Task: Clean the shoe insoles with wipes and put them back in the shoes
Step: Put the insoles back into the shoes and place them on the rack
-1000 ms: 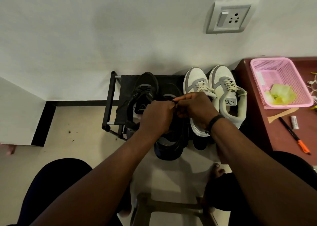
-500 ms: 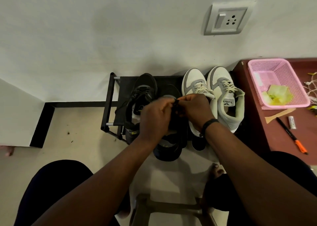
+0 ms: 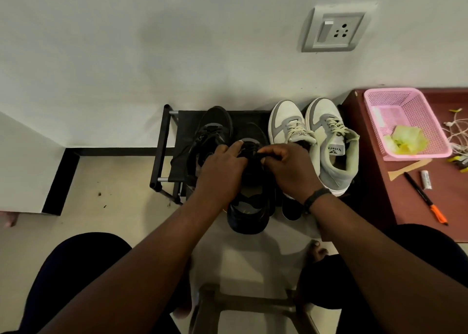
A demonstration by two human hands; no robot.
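Since a second ago both hands have slid a little further up the black shoe (image 3: 249,202), toward its tongue, and I see the left thumb now lifted onto the upper edge.

From the head camera, the one view I have: the left hand (image 3: 222,167) lies over the shoe's left side with fingers curled down around the dark upper, gripping it. The right hand (image 3: 291,167) pinches a black bit at the shoe's throat between thumb and fingers (lace or tongue, I cannot tell which, since it is all dark on dark). A black band (image 3: 315,200) sits on the right wrist.

That black shoe stands on the black shoe rack (image 3: 162,153), heel toward me, between a second black shoe (image 3: 211,136) on its left and a pair of grey-and-white sneakers (image 3: 326,146) on its right. I cannot make out an insole inside the black shoe. The nearer sneaker's tongue carries a label reading "Velari", or close to it; the last letters are unclear.

To the right, a reddish-brown table (image 3: 379,197) holds a pink plastic basket (image 3: 405,121) with a crumpled yellow-green wipe (image 3: 405,138) in it. Just beside the basket lie a tan strip, a black pen with an orange cap (image 3: 425,198), a small white tube (image 3: 426,180) whose print is too small to read, and some white cables. A grey wall socket (image 3: 334,28) sits above.
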